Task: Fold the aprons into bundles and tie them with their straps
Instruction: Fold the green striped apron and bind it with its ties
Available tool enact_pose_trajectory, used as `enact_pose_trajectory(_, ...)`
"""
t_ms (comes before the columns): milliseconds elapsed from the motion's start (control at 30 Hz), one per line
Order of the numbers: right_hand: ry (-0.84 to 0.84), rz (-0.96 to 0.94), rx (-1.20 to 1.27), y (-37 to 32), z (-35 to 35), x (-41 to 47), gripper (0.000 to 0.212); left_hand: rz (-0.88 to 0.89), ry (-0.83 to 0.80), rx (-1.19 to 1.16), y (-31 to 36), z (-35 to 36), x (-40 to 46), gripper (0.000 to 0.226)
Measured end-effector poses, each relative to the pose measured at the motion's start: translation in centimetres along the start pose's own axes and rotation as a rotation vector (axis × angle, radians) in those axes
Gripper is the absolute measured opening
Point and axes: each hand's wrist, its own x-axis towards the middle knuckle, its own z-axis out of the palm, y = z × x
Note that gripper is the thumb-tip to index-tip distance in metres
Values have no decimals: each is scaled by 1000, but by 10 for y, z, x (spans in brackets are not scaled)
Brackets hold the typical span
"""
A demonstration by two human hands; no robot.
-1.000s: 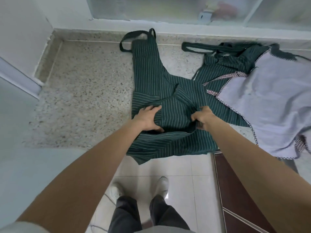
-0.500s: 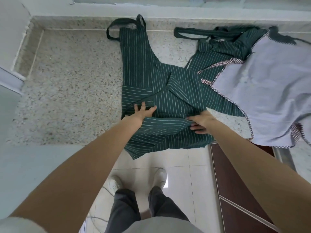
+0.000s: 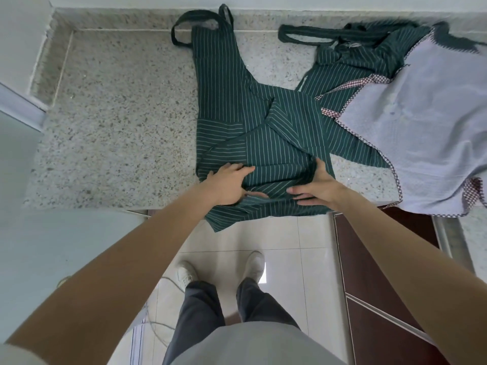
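Since a second ago both hands, left hand (image 3: 228, 186) and right hand (image 3: 317, 186), have shifted nearer the speckled stone counter (image 3: 118, 122) edge, fingers curled gripping the dark green pinstriped cotton apron (image 3: 263, 143), starting the bundle's next fold.

A single wide-angle view from the person's head looks forward and steeply down. It sits close above the speckled table (image 3: 118, 122), whose far edge meets the top of the frame, while the tiled floor (image 3: 297, 248) and the person's shoes (image 3: 254, 267) fill the lower part.
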Motion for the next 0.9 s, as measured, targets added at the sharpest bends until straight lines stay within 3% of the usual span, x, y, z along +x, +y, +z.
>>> enact_pose_trajectory(100,-45,-11,9,-1,8,-4,119,-9,-30,-1,5,7,0,96)
enact_pose_trajectory(233,171,-96,-380,3,5,-13,103,-9,39,-69,-9,15,2,60)
enact_pose_trajectory(333,310,-141,-636,10,0,-19,94,14,-2,-1,-15,19,3,58)
enact_pose_trajectory(433,381,-146,-648,15,-3,-16,86,3,52,-4,-11,19,7,64)
enact_pose_trajectory(633,344,-109,-394,11,-2,-8,60,-18,243,-92,-7,15,12,53)
enact_pose_trajectory(833,454,-36,-572,11,-10,-3,30,-82,141,-7,-6,14,12,72)
enact_pose_trajectory(900,468,11,-668,10,-13,-3,31,-97,158,14,0,12,13,75)
